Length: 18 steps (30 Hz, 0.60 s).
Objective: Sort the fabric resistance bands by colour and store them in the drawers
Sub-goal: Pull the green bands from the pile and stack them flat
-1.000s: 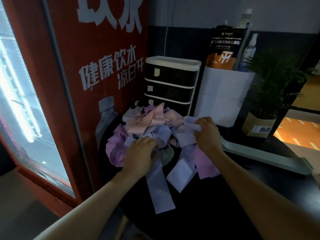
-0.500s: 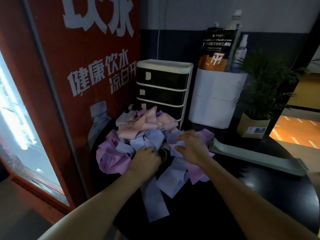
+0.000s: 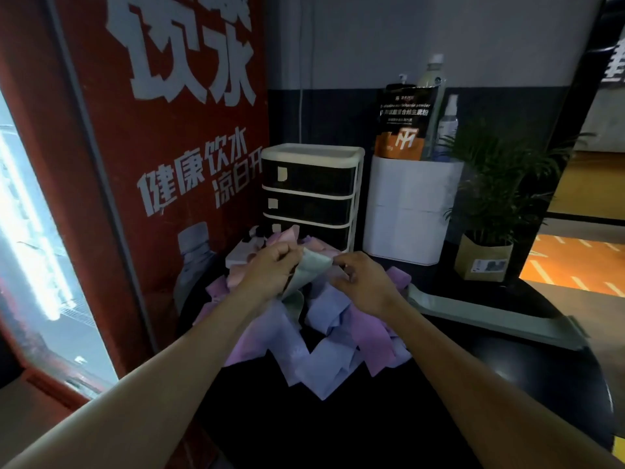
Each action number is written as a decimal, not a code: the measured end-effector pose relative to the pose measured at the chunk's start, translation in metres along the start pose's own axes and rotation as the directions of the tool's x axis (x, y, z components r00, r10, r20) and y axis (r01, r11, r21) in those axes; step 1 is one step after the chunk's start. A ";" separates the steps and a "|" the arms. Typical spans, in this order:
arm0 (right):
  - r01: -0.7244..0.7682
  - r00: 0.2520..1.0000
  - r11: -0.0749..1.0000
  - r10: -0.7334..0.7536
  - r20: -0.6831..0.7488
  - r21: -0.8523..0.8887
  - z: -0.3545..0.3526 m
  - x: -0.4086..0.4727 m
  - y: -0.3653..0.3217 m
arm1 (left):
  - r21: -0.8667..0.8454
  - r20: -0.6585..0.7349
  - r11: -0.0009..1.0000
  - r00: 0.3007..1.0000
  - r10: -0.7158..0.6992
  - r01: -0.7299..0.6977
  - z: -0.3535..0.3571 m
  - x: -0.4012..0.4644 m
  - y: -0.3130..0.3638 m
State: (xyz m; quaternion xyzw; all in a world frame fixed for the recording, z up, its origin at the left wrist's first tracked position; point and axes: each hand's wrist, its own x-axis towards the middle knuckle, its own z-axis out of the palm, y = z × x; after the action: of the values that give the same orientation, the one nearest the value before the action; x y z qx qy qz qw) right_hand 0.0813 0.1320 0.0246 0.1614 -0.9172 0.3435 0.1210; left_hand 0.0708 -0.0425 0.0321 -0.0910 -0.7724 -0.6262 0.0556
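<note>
I hold a pale green band (image 3: 309, 270) up over the pile of fabric bands (image 3: 324, 336) on the black tabletop (image 3: 507, 384); my left hand (image 3: 270, 270) pinches its left edge and my right hand (image 3: 363, 282) pinches its right corner. The lilac, pink and blue bands lie heaped below my hands, just before the closed three-drawer unit (image 3: 311, 194). More green bands (image 3: 490, 314) lie flat to the right

Red drinks fridge (image 3: 162, 164), lit glass door; grey-and-black wall (image 3: 422, 35); round black worktop (image 3: 490, 401); white bin (image 3: 411, 204); potted palm (image 3: 497, 191); orange floor (image 3: 581, 262).
</note>
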 end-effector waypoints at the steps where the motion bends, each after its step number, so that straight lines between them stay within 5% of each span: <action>1: -0.001 1.000 0.998 0.002 -0.011 0.068 -0.003 0.001 -0.003 | -0.080 0.013 0.997 1.000 -0.008 0.009 0.001 0.000 0.005; 7: 0.050 0.993 0.923 -0.006 -0.116 0.382 -0.032 0.000 -0.028 | -0.296 0.021 0.955 0.999 0.045 -0.037 0.008 0.001 0.048; 13: 0.156 0.939 0.925 -0.029 -0.343 0.347 -0.064 0.003 -0.041 | -0.337 0.068 0.932 0.984 0.165 -0.133 0.018 -0.005 0.077; 18: 0.231 0.890 0.926 -0.077 -0.449 0.299 -0.093 0.002 -0.051 | -0.212 0.077 0.932 0.946 0.315 -0.293 0.026 -0.006 0.104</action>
State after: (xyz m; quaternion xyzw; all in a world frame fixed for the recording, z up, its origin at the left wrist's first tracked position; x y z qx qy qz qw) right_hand 0.1093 0.1574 0.1240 0.1739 -0.7776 0.5145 0.3168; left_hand 0.0990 0.0029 0.1254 -0.2491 -0.6848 -0.6775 0.1001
